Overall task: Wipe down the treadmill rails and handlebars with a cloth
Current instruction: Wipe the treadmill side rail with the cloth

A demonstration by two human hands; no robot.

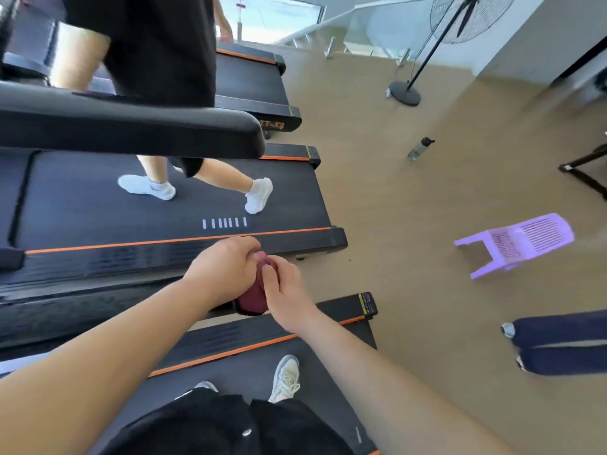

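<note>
A dark red cloth (252, 298) is bunched between both my hands, held in the air above the gap between two treadmills. My left hand (219, 268) grips its upper part with curled fingers. My right hand (285, 290) pinches it from the right side. I stand on the near treadmill, whose orange-striped side rail (249, 336) runs just below my hands. A black padded handlebar (131, 126) crosses the upper left, well above and left of the cloth.
Another person in white shoes (259, 195) walks on the middle treadmill's belt (98, 205). A third treadmill (256, 83) lies beyond. On the tan floor to the right are a bottle (420, 148), an overturned purple chair (515, 243), a fan stand (405, 91) and someone's legs (558, 343).
</note>
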